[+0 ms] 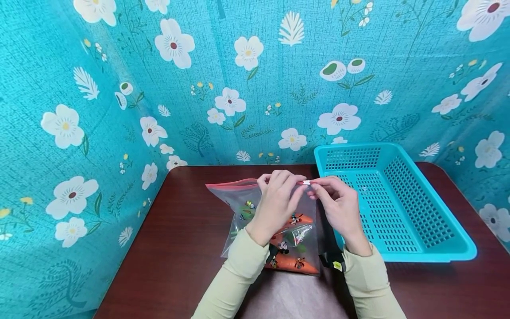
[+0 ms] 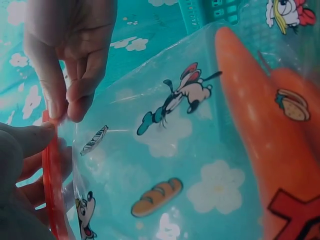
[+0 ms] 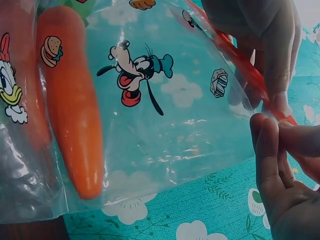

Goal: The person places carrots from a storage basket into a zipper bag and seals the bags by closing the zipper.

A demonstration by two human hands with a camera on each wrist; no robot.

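A clear zip bag (image 1: 243,195) printed with cartoon figures is held up by its red zip strip (image 2: 52,175). Inside it, orange carrots (image 3: 75,110) lie toward the bottom, with some green showing among them. My left hand (image 1: 276,199) pinches the strip near the right corner, thumb on one side and fingers on the other. Close beside it, my right hand (image 1: 340,201) grips the corner end of the strip between thumb and fingers. A small white slider (image 1: 306,182) shows between the two hands. To the left of my left hand, the bag's mouth gapes a little.
A turquoise perforated basket (image 1: 450,221) stands on the dark red-brown table (image 1: 179,248), just right of my right hand. Behind the table and along its sides hangs a turquoise flowered cloth (image 1: 247,88). Each wrist wears a black strap.
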